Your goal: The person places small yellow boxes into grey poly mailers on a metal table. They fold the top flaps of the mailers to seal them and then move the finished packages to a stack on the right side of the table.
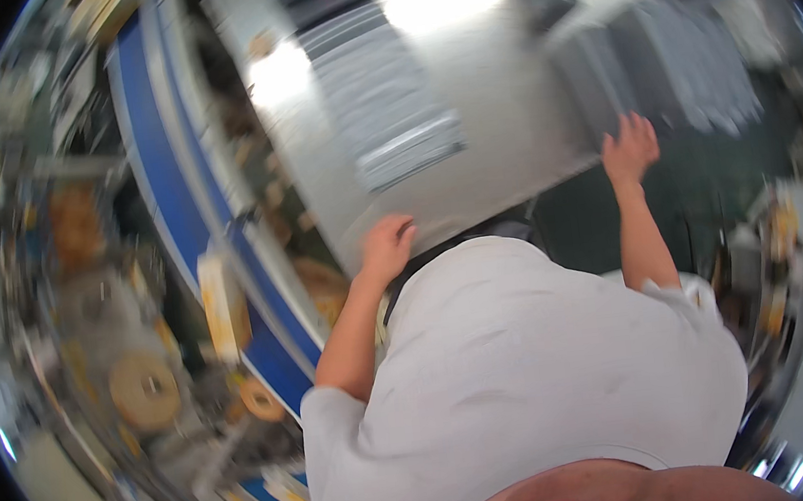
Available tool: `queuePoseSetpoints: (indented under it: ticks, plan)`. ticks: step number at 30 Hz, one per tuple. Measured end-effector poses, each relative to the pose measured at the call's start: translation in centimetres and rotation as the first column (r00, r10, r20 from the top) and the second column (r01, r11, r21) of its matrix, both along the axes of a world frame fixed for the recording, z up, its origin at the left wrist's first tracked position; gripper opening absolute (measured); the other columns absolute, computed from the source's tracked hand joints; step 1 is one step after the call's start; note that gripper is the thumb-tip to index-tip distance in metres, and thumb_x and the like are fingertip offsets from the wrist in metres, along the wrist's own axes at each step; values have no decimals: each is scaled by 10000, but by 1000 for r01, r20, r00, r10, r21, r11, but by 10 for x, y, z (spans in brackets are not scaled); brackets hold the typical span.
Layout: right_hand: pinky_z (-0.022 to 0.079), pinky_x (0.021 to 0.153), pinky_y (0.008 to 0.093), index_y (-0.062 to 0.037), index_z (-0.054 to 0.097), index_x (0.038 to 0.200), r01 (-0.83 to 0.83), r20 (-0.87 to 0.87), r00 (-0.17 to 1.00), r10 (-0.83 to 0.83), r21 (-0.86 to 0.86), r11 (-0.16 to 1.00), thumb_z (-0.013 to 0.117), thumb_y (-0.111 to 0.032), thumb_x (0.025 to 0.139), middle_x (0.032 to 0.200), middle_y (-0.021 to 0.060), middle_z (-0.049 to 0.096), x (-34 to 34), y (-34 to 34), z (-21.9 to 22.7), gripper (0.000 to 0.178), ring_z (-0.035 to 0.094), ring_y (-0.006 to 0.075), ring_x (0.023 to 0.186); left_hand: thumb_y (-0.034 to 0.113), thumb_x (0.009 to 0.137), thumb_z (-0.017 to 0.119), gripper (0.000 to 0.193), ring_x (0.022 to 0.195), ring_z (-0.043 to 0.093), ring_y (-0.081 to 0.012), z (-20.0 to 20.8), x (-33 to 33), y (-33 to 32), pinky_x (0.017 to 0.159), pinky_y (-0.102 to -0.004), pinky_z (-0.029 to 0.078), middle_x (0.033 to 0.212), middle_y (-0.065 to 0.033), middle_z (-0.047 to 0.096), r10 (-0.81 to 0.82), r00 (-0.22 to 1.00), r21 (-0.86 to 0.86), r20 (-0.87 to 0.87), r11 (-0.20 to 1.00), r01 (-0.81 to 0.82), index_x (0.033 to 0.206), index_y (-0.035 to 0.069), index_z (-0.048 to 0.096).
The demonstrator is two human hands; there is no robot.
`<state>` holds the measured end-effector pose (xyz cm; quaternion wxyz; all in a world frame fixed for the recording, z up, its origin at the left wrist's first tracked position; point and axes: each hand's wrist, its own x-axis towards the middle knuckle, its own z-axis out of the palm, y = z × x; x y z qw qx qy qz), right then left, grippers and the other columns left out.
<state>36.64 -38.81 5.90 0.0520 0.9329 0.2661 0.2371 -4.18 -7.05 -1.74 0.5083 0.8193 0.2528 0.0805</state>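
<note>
My left hand (387,246) is over the near left corner of a shiny metal table (505,122). Its fingers are loosely bent, with a gap to the thumb, and nothing shows in it. Beyond it on the table lies an overlapping row of flat grey pieces, perhaps plastic-wrapped (379,86). My right hand (631,150) is held out by the table's right edge, fingers apart, with no object in it. Just past that hand stands a blurred stack of thin grey sheets (685,64); whether my fingertips touch it I cannot tell.
A blue conveyor-like strip with a pale rail (159,149) runs along the table's left side. A white and yellow box (221,304) stands against it. Farther left are a round tan roll (144,390) and blurred clutter. Dark green floor (570,223) shows at right.
</note>
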Motion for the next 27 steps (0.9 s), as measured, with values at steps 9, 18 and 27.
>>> queuePoseSetpoints:
  ticks: [9,18,27]
  plan:
    - [340,1198,564,19,533,1460,-586,-455,659,600,190,788,723,-155,847,1585,269,407,-174,107,-125,665,391,497,1427,17,827,699,183,1027,646,-380,-68,-238,23,894,-464,529,1038,-163,693,747,641,451,173,519,-726,999,78,709]
    - [476,1071,460,-46,665,1303,-460,-760,564,323,36,887,744,-119,827,1300,175,622,-158,139,-69,488,596,360,1216,215,741,847,967,1495,394,-353,-85,-538,-82,1236,-523,317,1612,-152,434,554,-48,513,-831,732,-449,1577,89,380]
    - [469,1077,501,-48,708,1196,-399,-802,573,169,-93,912,763,-181,817,1214,186,654,-172,189,-21,406,581,397,1203,328,682,919,643,1032,710,-447,-76,-469,18,911,-520,560,1058,-221,739,914,186,763,-359,403,-505,1181,23,652]
